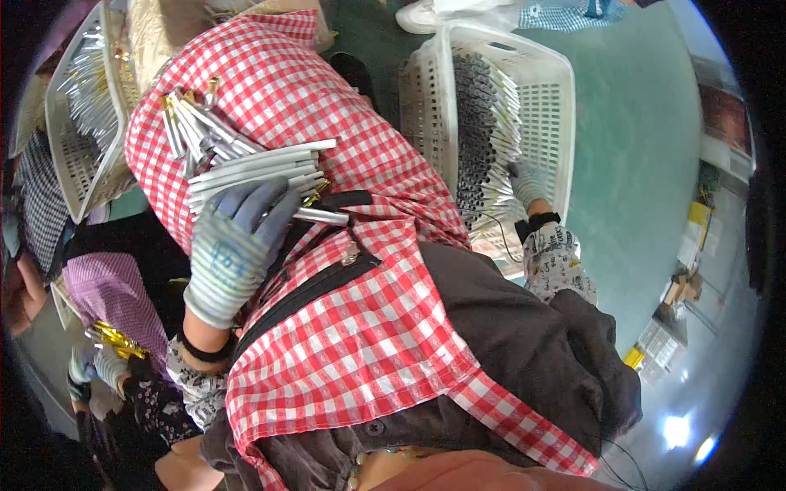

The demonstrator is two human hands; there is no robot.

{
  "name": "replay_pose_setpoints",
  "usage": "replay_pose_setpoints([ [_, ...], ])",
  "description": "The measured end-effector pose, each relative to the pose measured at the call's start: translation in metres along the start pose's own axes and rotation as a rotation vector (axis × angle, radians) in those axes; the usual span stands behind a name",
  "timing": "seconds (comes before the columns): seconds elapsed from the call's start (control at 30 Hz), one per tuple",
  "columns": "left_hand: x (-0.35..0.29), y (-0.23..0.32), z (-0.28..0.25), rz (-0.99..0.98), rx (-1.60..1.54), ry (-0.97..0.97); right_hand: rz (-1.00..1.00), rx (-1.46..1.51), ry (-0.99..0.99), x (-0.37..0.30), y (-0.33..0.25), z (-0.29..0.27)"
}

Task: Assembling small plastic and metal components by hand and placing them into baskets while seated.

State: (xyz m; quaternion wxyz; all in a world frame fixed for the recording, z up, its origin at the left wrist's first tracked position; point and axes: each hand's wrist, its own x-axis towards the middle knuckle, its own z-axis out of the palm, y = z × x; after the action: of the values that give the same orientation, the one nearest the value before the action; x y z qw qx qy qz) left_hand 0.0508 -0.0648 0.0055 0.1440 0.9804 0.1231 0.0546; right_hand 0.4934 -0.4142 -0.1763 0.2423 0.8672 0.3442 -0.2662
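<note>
On my lap, over a red-and-white checked apron (352, 335), lies a stack of thin white tubes (270, 164). My left hand (241, 233), in a grey-palmed striped glove, curls its fingers over the near side of this stack. A shiny silver tube (323, 216) sticks out beside the fingertips. Beyond the stack is a loose pile of silver tubes (205, 127), some with gold ends. My right hand (529, 182), also gloved, reaches into a white plastic basket (550, 98) at the right, against the rows of dark-ended white tubes (503, 114). Its fingers are partly hidden.
Another basket (78, 164) with silver tubes stands at the far left. People sit close on my left; one's gloved hands (102, 364) are near gold pieces (119, 337). Green floor (630, 164) stretches right of my basket, with boxes (684, 290) along the far side.
</note>
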Motion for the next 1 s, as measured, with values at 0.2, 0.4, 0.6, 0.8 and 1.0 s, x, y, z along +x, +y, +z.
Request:
replay_pose_setpoints([
  [0.2,-0.011,-0.007,0.018,0.03,0.029,0.024,-0.023,-0.025,-0.045,0.005,0.014,0.042],
  [0.4,-0.012,-0.007,0.012,-0.029,-0.127,0.123,-0.161,-0.095,-0.032,-0.014,-0.071,-0.096],
  [0.6,-0.013,-0.006,-0.005,-0.076,-0.101,0.176,-1.007,0.762,0.034,-0.113,-0.238,-0.245],
  [0.8,-0.012,-0.023,-0.023,-0.126,-0.115,0.325,-1.322,0.257,0.113,-0.124,-0.312,-0.263],
  [1.0,-0.027,-0.062,-0.025,-0.185,-0.202,0.38,-1.29,0.398,0.36,-0.108,-0.311,-0.256],
])
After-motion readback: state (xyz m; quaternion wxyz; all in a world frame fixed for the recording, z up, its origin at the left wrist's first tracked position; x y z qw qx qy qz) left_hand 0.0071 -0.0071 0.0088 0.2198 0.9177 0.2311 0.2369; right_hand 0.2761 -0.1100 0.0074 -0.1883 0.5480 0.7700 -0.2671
